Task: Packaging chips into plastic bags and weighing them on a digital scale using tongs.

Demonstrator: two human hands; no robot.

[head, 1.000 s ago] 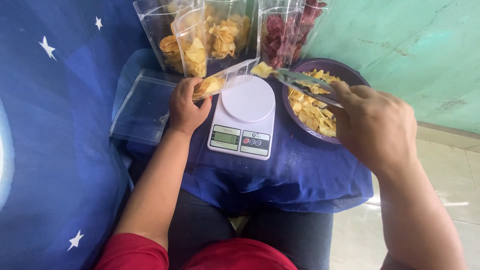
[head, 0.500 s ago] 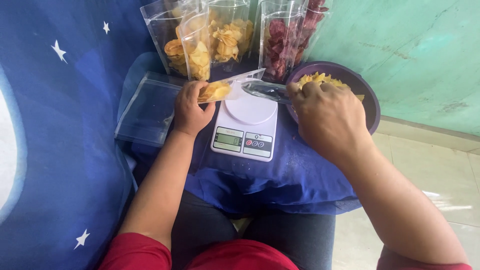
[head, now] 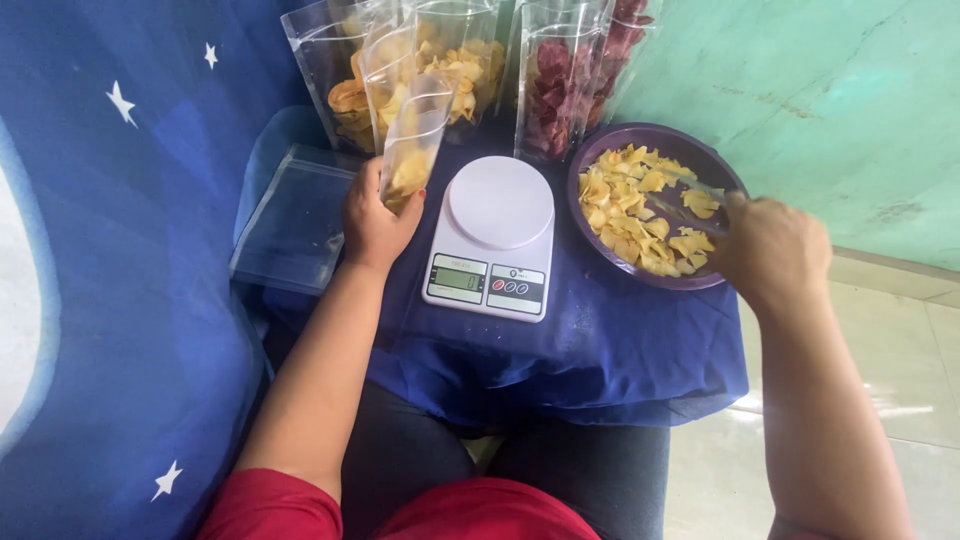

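My left hand (head: 375,222) grips a clear plastic pouch (head: 415,130) with some yellow chips at its bottom, held upright just left of a white digital kitchen scale (head: 492,238). My right hand (head: 770,250) holds metal tongs (head: 690,212) over a purple bowl (head: 690,150) full of yellow chips (head: 640,205). The tong tips rest among the chips. The scale's round platform is bare.
Filled clear pouches of yellow chips (head: 345,90) and red chips (head: 555,85) stand behind the scale. A stack of flat empty pouches (head: 295,215) lies at left. A dark blue cloth (head: 620,350) covers the work surface; a blue starred fabric (head: 110,250) hangs at left, a green wall (head: 820,90) at right.
My right hand moved with the tongs from the pouch mouth back right to the bowl. My left hand tilted the pouch from lying over the scale to upright.
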